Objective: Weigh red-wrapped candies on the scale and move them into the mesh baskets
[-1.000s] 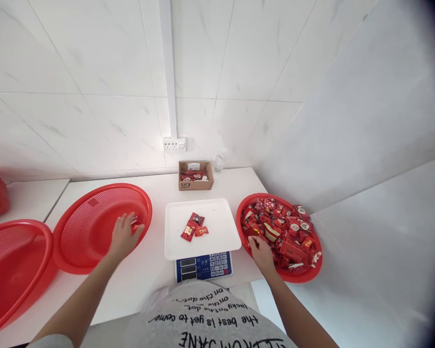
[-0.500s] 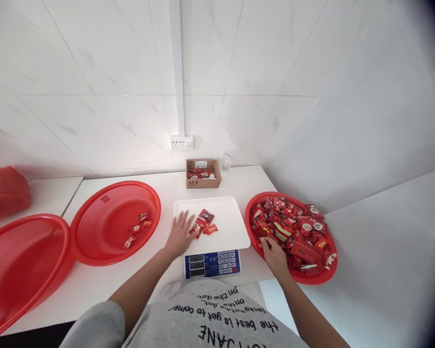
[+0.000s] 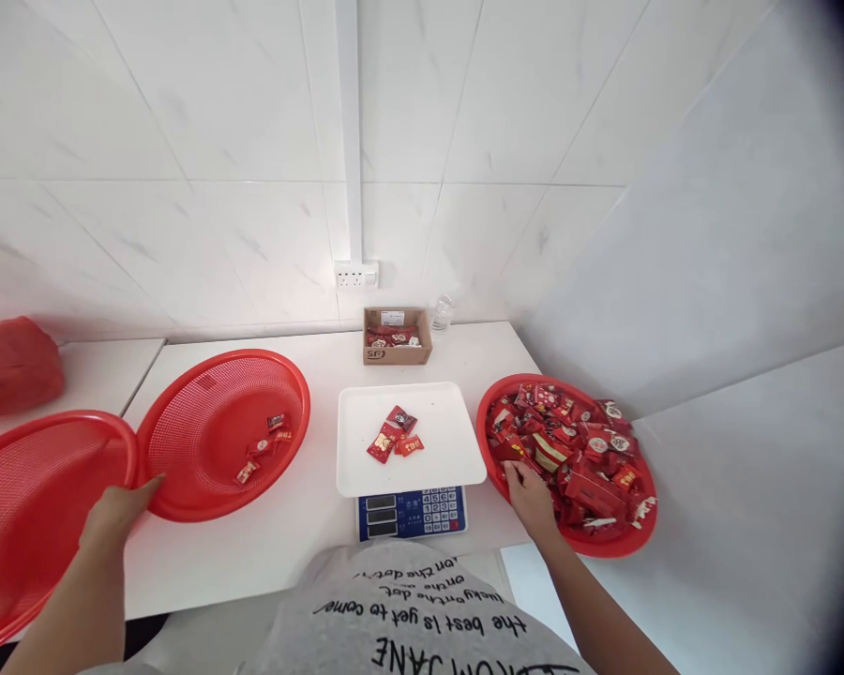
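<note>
At the near left, my left hand (image 3: pixel 116 514) is closed at the touching rims of two red plastic baskets, its thumb over the edge of the middle basket (image 3: pixel 296 375). Its other fingers are hidden. That basket holds a few small red packets (image 3: pixel 262 445). My right hand (image 3: pixel 533 497) reaches over the near-left rim of the full basket (image 3: pixel 492 389). Its fingers are curled against the red packets (image 3: pixel 591 478), and what they pinch is hidden. Between the hands, several red packets (image 3: pixel 382 443) lie on the white tray (image 3: pixel 443 455) of a scale.
The scale's blue keypad panel (image 3: pixel 414 515) faces me. Behind stand a cardboard box (image 3: pixel 398 356) of packets and a clear plastic container (image 3: pixel 442 314). Further left are another red basket (image 3: pixel 21 534) and a red bag (image 3: pixel 14 370). White walls border the back and right.
My left hand has left the packets on the scale tray and moved left to the basket rims. My right hand stays at the full basket. The view shifts slightly.
</note>
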A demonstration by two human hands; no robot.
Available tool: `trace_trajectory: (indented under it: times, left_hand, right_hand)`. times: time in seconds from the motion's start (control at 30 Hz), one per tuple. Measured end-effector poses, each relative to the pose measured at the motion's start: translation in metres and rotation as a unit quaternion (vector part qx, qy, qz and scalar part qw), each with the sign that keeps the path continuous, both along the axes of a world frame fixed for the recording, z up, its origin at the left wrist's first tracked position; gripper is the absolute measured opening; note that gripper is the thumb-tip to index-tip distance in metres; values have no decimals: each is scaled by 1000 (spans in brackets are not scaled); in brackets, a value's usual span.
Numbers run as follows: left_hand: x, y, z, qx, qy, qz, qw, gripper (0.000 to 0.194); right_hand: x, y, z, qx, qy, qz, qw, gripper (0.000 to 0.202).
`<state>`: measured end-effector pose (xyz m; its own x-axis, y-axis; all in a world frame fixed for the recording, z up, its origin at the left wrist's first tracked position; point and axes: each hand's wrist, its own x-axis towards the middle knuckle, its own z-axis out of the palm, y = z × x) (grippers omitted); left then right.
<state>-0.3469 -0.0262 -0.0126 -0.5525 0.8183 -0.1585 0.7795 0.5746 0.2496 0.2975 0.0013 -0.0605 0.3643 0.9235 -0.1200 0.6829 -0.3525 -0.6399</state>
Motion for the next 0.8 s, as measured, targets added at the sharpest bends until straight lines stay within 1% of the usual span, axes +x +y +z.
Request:
trace_trajectory:
  times: [0.07, 0.1, 0.13, 0.2, 0.27, 0.37, 0.43, 0.53, 0.63, 0.7, 0.8]
  left_hand:
    - [-9, 6, -7, 9, -12, 127, 992, 74]
    - [-11, 11, -9, 12, -20, 153, 988, 77]
    - [-12, 17, -9, 12, -24, 145, 989, 80]
    - [-12, 27, -7, -13, -14, 85, 996, 83]
    - [-12, 36, -3, -59, 38, 18, 997, 78]
    - [-12, 42, 3, -121, 123, -66, 983, 61]
    - [-9, 42, 5, -136, 145, -113, 974, 56]
    - [2, 42, 8, -102, 146, -194, 965, 49]
    - [20, 44, 11, -67, 138, -256, 954, 41]
    - [32, 46, 11, -57, 138, -280, 948, 43]
    - [45, 50, 8, -59, 160, -289, 942, 51]
  right_hand:
    - [-1, 0, 1, 2, 0, 4, 1000, 45]
    - [-1, 0, 2, 0, 0, 6, 1000, 45]
    - [-1, -1, 3, -3, 0, 6, 1000, 45]
    - [-2, -1, 6, -14, -4, 5, 1000, 44]
    - [-3, -1, 8, -20, -9, 3, 1000, 43]
    - [-3, -1, 7, -13, -10, 5, 1000, 45]
    - [-2, -1, 5, -11, -11, 8, 1000, 45]
    - [1, 1, -1, -17, -14, 7, 1000, 45]
    - [4, 2, -5, -24, -18, 8, 1000, 46]
    - [5, 3, -6, -26, -20, 10, 999, 46]
    - [4, 3, -4, -20, -14, 11, 1000, 45]
